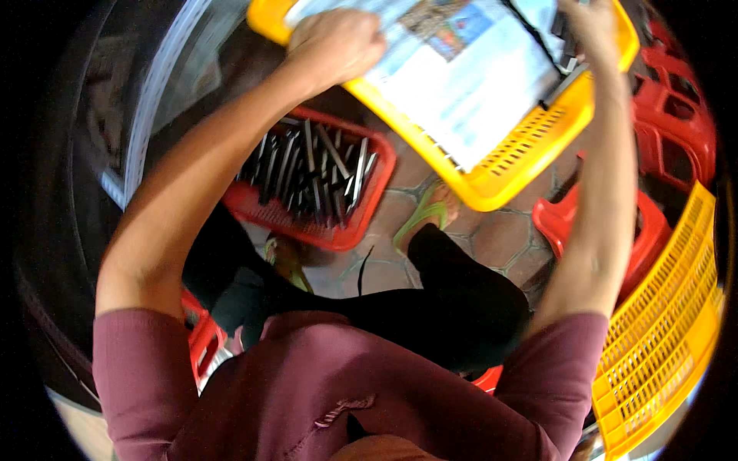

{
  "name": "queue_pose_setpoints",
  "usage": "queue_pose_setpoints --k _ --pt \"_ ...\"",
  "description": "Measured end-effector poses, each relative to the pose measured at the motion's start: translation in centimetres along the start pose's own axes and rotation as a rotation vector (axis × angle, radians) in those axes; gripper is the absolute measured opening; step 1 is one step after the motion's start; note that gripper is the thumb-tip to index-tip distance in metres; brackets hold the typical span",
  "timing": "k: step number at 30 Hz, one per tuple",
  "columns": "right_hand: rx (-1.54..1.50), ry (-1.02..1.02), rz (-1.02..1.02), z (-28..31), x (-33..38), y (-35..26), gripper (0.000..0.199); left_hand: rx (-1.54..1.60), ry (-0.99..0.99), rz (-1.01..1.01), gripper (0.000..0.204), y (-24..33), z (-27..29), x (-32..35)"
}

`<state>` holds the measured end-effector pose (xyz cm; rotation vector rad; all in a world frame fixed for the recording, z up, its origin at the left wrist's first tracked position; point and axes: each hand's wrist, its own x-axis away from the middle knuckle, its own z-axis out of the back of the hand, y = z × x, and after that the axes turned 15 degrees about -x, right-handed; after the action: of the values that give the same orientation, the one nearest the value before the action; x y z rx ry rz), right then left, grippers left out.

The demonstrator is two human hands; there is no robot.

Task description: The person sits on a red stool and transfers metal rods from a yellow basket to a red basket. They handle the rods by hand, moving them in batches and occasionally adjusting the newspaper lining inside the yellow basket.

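Up top, both our hands grip the yellow basket [530, 146]: left hand [338, 42] closed on its near rim, right hand [588, 23] seemingly clamped on the far side, above the red tray [265, 207] of metal rods [315, 169].
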<state>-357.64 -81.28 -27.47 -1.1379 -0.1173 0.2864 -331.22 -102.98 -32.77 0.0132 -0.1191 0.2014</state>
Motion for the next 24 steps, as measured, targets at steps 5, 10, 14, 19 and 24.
queue_pose_setpoints --k 5,10,14,19,24 --pt "-0.256 -0.892 -0.065 -0.9 18.7 -11.7 0.058 0.154 -0.217 0.124 0.022 -0.5 2.2 2.4" --pt "-0.153 -1.752 -0.591 -4.8 29.3 -8.6 0.081 0.146 -0.089 0.078 0.024 0.1 1.2 2.3" --pt "-0.307 -1.112 -0.734 -13.6 38.3 -0.3 0.068 0.176 0.005 0.058 0.024 -0.8 0.7 3.1" --pt "-0.451 -0.622 -0.693 -23.7 45.1 4.1 0.069 0.175 -0.002 0.010 0.028 -0.4 0.6 3.2" --pt "-0.154 -0.479 -0.544 -28.6 46.9 5.3 0.086 0.222 -0.055 0.074 0.032 -0.4 1.5 3.4"
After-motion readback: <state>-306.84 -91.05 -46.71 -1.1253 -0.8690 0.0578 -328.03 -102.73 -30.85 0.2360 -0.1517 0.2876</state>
